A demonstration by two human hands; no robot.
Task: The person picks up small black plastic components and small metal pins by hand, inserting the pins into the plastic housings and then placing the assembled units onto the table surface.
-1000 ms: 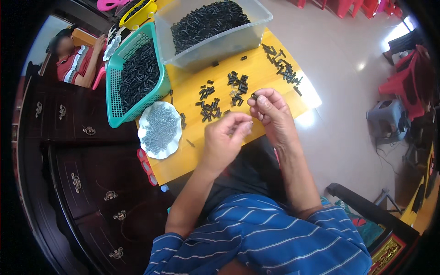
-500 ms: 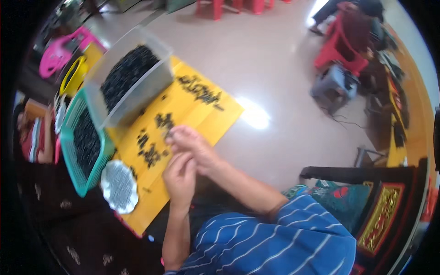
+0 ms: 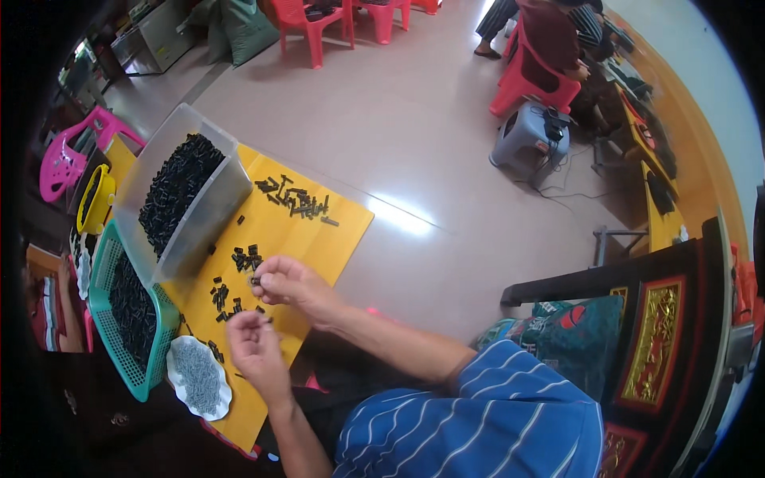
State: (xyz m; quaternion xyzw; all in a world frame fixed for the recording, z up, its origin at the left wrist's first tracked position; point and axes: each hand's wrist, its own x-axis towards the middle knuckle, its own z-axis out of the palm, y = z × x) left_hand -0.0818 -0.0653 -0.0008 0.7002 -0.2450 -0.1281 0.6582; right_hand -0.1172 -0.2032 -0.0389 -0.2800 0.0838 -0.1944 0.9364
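Note:
Over the yellow tabletop, my right hand pinches a small black cylindrical piece between thumb and fingertips. My left hand is just nearer, its fingers curled together; what they hold, if anything, is too small to make out. The hands are apart. Beyond the right hand's fingertips lies a small cluster of black pieces, and more loose ones lie left of it. A wavy-rimmed white dish of thin grey metal pins or screws is left of my left hand.
A clear plastic bin of black pieces stands at the table's far left. Beside it is a green basket of longer-looking black parts. Another group of black pieces lies near the far edge. A person sits by a red chair.
My hands have moved apart; the left is lower and further left, the right slightly left. The view has shifted, so the table appears lower and further left.

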